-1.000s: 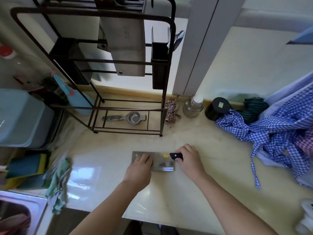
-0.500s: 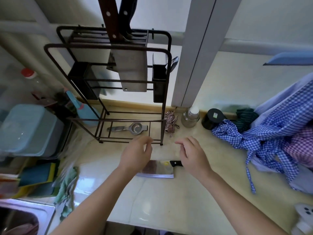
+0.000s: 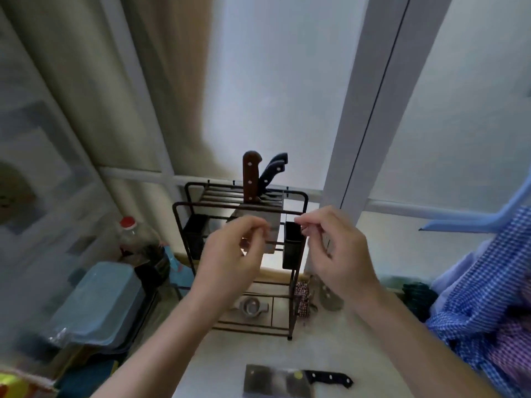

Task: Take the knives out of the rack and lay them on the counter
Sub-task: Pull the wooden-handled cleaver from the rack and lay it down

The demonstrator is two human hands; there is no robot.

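A dark metal rack (image 3: 184,225) stands at the back of the pale counter (image 3: 339,349). A brown-handled cleaver (image 3: 250,179) and two black-handled knives (image 3: 273,170) stick up from its top slots. Another cleaver with a black handle (image 3: 290,380) lies flat on the counter near the front edge. My left hand (image 3: 230,254) and my right hand (image 3: 336,248) are raised in front of the rack, just below its top bar, fingers loosely curled and holding nothing. They hide part of the hanging blade.
A metal strainer (image 3: 253,307) lies on the rack's lowest shelf. A teal lidded box (image 3: 97,305) and a red-capped bottle (image 3: 135,239) stand at left. A glass jar (image 3: 330,294) and blue checked cloth (image 3: 482,282) are at right.
Both hands let go of the black-handled cleaver on the counter and rose to the top of the rack. The view tilted upward.
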